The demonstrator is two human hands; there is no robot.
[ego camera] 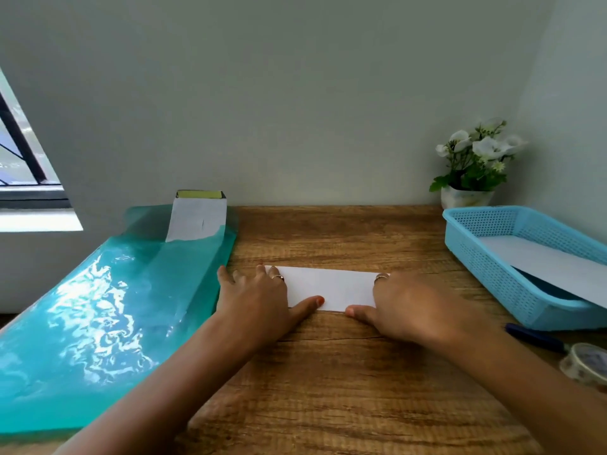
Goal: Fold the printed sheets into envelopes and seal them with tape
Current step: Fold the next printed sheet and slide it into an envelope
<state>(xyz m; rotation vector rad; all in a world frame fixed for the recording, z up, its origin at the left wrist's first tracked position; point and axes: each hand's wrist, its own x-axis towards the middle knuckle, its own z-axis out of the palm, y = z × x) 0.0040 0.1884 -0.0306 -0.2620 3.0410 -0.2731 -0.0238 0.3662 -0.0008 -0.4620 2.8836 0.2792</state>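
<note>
Two bare hands press flat on a folded white paper strip at the middle of a brown wooden table: left hand with fingers spread on its left end, right hand on its right end. Near right lies a patterned tape roll. Farther right, a blue plastic mesh basket holds a white sheet.

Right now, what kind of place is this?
Probably a home or small-office desk: a wood-grain table against a plain wall, a blue basket holding paper, and potted flowers in the corner.
</note>
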